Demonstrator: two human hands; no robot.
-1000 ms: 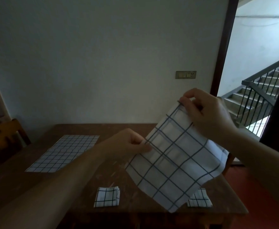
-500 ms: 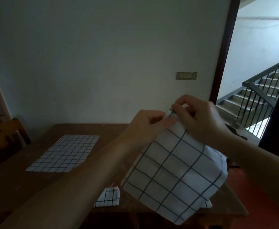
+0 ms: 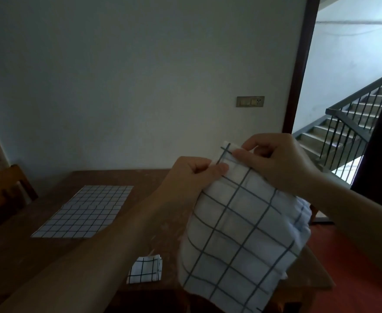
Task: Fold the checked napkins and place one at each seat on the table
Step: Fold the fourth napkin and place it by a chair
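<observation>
Both hands hold a checked napkin (image 3: pixel 237 224) up in the air over the right part of the wooden bench (image 3: pixel 153 177). The left hand (image 3: pixel 192 175) has its fingers curled, its grip pinching the cloth's upper left edge between thumb and forefinger. The right hand (image 3: pixel 275 159) sits just beside it, a little higher, its grip pinching the top corner of the same cloth, where a dark grid line crosses the hem. The two hands are nearly touching at that corner. Below them the napkin hangs doubled and slack (its right side bunches into soft folds), and its lower edge falls past the near edge of the bench.

On the bench near its front edge lies a small folded napkin (image 3: pixel 145 269), a compact square with dark checks, just left of the hanging cloth. Farther back and to the left a larger checked cloth (image 3: pixel 86 211) lies spread flat, well apart from the hands. A wooden chair (image 3: pixel 2 190) stands at the left end. Behind the bench is a pale wall with a switch plate (image 3: pixel 250 101), and an open doorway on the right shows a staircase (image 3: pixel 352 123) with a dark railing.
</observation>
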